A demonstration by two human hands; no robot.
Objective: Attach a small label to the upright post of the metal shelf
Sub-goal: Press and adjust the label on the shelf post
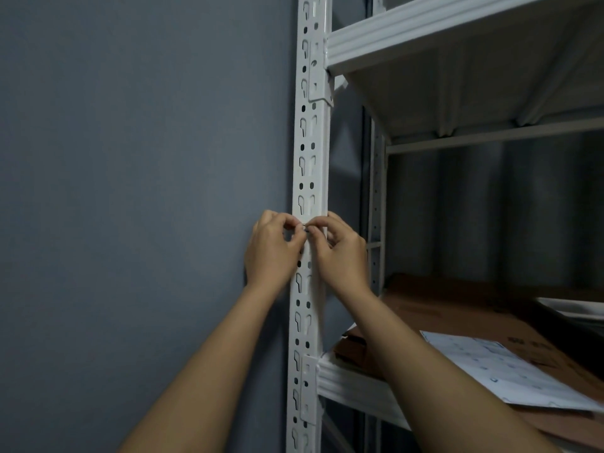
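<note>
A grey wall (130, 191) fills the left of the view, and a white metal shelf (457, 37) stands against it on the right. One shelf board sits high up and a lower one (356, 384) carries flat brown cardboard (457, 315) with a printed sheet of paper (510, 371) lying on top. The upright post (310, 158) runs top to bottom at the near left corner of the shelf, white and punched with rows of keyhole slots and small round holes.

Both arms reach up to the post about halfway between the two boards. The left hand (271, 253) comes in from the wall side and the right hand (343, 253) from the shelf side, their fingertips meeting on the front face of the post. Each hand has its thumb and forefinger drawn together, pinching the label (305, 227) between them.

The label is tiny: only a thin dark sliver shows between the fingertips, lying against or just off the post face. Its colour, print and backing are too small to tell.

The step in hand looks like the placing itself, with the label lined up on the post. The next move probably calls for pressing it flat on a bare strip of metal clear of the slots, then smoothing it down so it grips.
</note>
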